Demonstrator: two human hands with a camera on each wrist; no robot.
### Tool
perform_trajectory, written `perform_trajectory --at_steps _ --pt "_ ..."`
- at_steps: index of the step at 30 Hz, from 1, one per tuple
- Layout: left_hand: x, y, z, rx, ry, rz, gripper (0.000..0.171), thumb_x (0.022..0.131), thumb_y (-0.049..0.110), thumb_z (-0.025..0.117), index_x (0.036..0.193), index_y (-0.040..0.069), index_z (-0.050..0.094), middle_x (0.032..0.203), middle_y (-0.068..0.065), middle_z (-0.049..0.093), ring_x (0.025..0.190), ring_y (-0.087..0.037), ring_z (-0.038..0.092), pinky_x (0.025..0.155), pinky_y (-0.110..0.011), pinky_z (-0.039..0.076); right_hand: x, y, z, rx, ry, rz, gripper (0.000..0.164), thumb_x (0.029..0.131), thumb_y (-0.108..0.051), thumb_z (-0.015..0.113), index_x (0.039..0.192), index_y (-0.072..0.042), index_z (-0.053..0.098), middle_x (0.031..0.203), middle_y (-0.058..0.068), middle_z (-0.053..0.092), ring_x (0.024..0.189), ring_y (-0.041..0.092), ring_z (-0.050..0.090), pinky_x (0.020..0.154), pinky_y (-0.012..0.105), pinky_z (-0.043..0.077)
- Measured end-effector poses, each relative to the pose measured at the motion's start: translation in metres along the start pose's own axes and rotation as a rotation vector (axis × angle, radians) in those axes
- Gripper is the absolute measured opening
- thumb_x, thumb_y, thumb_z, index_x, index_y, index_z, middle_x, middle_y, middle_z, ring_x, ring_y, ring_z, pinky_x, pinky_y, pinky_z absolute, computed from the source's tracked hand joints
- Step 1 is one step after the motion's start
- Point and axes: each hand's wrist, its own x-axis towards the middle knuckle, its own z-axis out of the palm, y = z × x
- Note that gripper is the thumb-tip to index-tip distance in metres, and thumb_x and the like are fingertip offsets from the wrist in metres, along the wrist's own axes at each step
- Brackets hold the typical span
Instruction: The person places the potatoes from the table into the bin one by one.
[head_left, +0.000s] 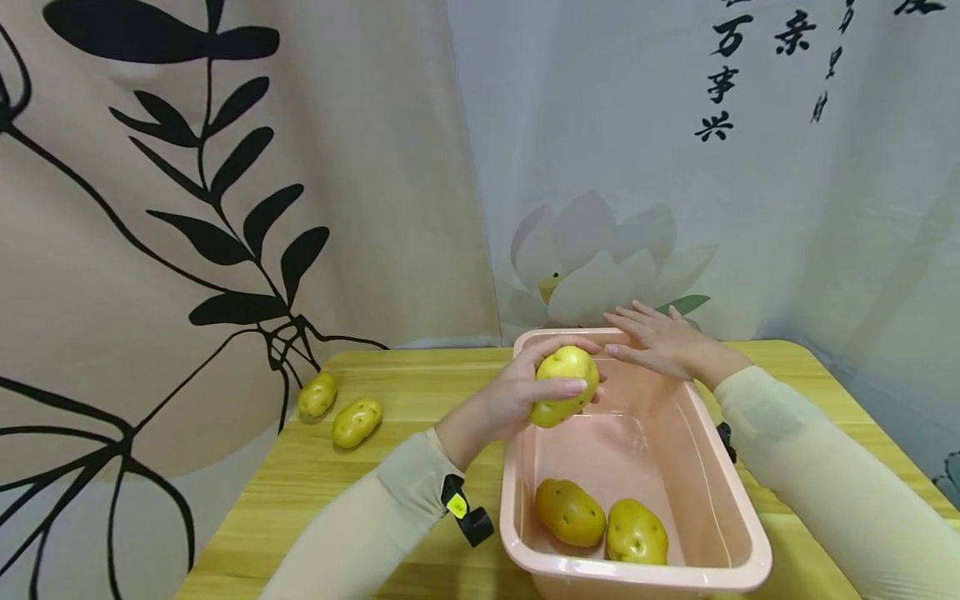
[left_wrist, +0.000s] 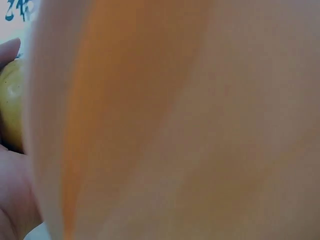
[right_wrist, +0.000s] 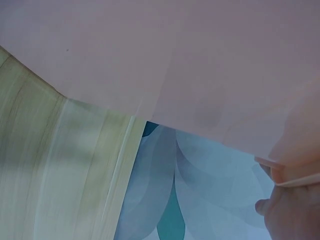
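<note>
Left hand [head_left: 517, 392]: fingers and thumb curled round one potato [head_left: 566, 387], above the basin [head_left: 603, 450]. Right hand [head_left: 663, 342]: fingers extended, apparently touching the basin's edge. Two potatoes [head_left: 570, 512] lie inside; two others [head_left: 357, 423] lie on the table [head_left: 420, 475]. Only the right wrist view shows the outer side wall [right_wrist: 150, 50].

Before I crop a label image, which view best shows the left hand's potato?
The head view: the potato is mostly uncovered there. Left wrist shows only part, at its left edge; right wrist shows none.
</note>
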Motion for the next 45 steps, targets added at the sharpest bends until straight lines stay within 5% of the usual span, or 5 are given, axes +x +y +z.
perform_trajectory --at_steps 6,13,19,30,45 --pt "0.004 -0.004 0.003 -0.079 -0.042 -0.098 0.051 0.09 0.015 0.059 0.135 -0.002 0.042 0.111 -0.014 0.06 0.093 -0.024 0.062 0.078 -0.03 0.053 0.0 -0.002 0.0 0.012 0.015 -0.011 0.079 0.091 -0.072 0.031 0.154 -0.024 0.024 0.159 0.008 0.02 0.146 0.035 0.004 0.108 0.068 -0.001" --pt "0.01 -0.008 0.005 -0.018 -0.019 -0.162 0.051 0.09 0.011 0.057 0.138 0.0 0.045 0.128 -0.004 0.053 0.098 -0.017 0.06 0.081 -0.03 0.052 0.0 -0.002 -0.001 0.017 0.012 -0.005 0.079 0.091 -0.073 0.03 0.154 -0.026 0.023 0.159 0.005 0.019 0.146 0.033 0.004 0.108 0.068 0.0" --pt "0.011 -0.01 0.005 0.046 -0.021 -0.146 0.051 0.089 0.002 0.058 0.138 -0.002 0.046 0.138 -0.01 0.047 0.104 -0.016 0.058 0.085 -0.031 0.052 0.0 -0.002 -0.002 0.02 0.002 -0.006 0.079 0.092 -0.072 0.031 0.154 -0.025 0.022 0.159 0.008 0.019 0.146 0.034 0.004 0.108 0.068 0.001" --pt "0.012 -0.011 0.008 0.159 0.008 -0.255 0.049 0.086 0.0 0.067 0.133 0.005 0.054 0.115 -0.004 0.061 0.096 -0.014 0.059 0.082 -0.031 0.054 -0.002 -0.004 -0.003 0.042 0.0 -0.012 0.079 0.092 -0.07 0.033 0.154 -0.022 0.024 0.158 0.011 0.02 0.145 0.037 0.006 0.107 0.069 0.002" --pt "0.016 -0.016 0.011 0.267 -0.127 -0.435 0.044 0.092 0.011 0.065 0.134 0.014 0.052 0.109 -0.002 0.062 0.094 -0.011 0.062 0.086 -0.027 0.051 -0.001 -0.002 -0.001 0.041 -0.002 -0.012 0.079 0.092 -0.07 0.034 0.154 -0.022 0.024 0.159 0.009 0.018 0.145 0.037 0.006 0.107 0.069 0.003"
